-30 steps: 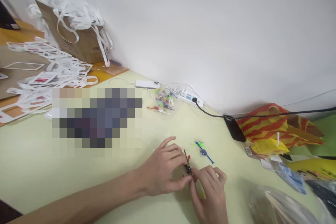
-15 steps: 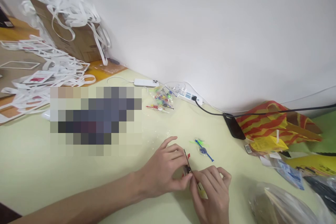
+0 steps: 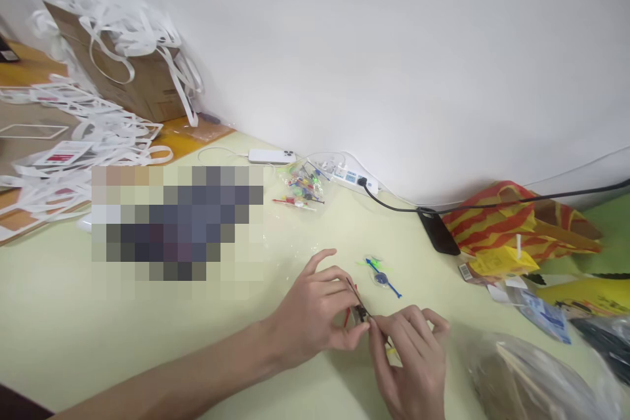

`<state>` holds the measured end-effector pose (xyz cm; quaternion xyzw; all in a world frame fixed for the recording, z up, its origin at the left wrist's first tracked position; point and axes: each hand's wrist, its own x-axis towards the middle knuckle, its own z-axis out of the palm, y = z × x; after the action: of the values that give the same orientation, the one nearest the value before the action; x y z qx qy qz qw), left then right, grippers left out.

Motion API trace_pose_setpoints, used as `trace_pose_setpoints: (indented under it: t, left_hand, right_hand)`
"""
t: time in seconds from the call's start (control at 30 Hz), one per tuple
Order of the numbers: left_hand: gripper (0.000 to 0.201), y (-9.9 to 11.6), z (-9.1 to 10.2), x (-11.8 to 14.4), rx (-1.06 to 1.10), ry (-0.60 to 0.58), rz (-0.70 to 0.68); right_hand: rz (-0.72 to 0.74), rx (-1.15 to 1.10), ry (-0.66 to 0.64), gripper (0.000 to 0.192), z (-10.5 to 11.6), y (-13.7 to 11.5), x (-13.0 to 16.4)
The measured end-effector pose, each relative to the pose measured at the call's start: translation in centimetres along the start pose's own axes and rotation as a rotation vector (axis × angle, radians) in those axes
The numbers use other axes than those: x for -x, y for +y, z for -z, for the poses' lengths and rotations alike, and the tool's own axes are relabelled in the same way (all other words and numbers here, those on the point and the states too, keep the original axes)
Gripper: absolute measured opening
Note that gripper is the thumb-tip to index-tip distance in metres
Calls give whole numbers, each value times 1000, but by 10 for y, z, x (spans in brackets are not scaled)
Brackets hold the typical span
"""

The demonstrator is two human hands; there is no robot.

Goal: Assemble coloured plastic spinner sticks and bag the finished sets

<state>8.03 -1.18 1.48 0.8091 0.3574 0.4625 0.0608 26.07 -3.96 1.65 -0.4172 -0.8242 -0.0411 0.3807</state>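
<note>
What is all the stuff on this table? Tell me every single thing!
small black and red plastic piece: one, pinched between both hands
blue and green plastic piece: one, on the table behind the hands
clear bag of colourful small parts: one, near the wall
white phone: one, by the wall
white power strip: one, black cable plugged in
black phone: one, right of middle
red and yellow striped bag: one, far right
brown cardboard box: one, back left, draped with white paper strips
clear plastic bag: one, bottom right
pale yellow table: one
left hand: one
right hand: one
</note>
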Motion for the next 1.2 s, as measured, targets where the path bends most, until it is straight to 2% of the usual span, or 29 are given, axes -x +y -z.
trace_pose_setpoints:
  t: [0.13, 0.17, 0.23, 0.27, 0.3, 0.37, 0.47, 0.57, 0.67, 0.83, 0.93, 1.03, 1.13, 1.2]
  left_hand:
    - [6, -1, -1, 4, -23, -10, 1]
    - [5, -2, -1, 6, -22, -12, 1]
    - [4, -5, -2, 12, -11, -11, 3]
    - [4, -6, -3, 13, -8, -15, 5]
    - [4, -7, -4, 13, -12, -26, 6]
    - [6, -8, -8, 10, -43, -78, -7]
    - [13, -9, -16, 0, -134, -220, -37]
    - [14, -11, -23, -8, -211, -362, -37]
    - [10, -14, -27, -8, -236, -413, -40]
    - [8, -18, -25, -1, -241, -403, -41]
    - [14, -18, -23, 1, -248, -413, -46]
    - [22, -18, -21, 3, -252, -412, -28]
    - [22, -17, -20, 6, -242, -409, -14]
    - [22, -16, -19, 8, -228, -399, -4]
  right_hand:
    - [-59, 18, 52, 21, 17, 16, -1]
    - [-109, 38, 86, 25, 24, 25, -1]
    - [-280, 160, 236, 26, 36, 46, 1]
    - [-336, 214, 251, 27, 40, 54, 2]
    - [-349, 222, 205, 28, 42, 60, 3]
    - [-311, 162, 33, 29, 40, 63, 4]
    - [-243, 84, -178, 28, 27, 51, 2]
    - [-236, 72, -304, 26, 17, 36, 0]
    - [-229, 83, -352, 28, 13, 31, 2]
    - [-232, 121, -378, 35, 4, 27, 8]
    - [-248, 166, -358, 39, -5, 22, 11]
    - [-256, 152, -397, 41, -9, 20, 15]
    - [-286, 83, -467, 44, -5, 27, 17]
    - [-352, 48, -470, 46, 4, 36, 15]
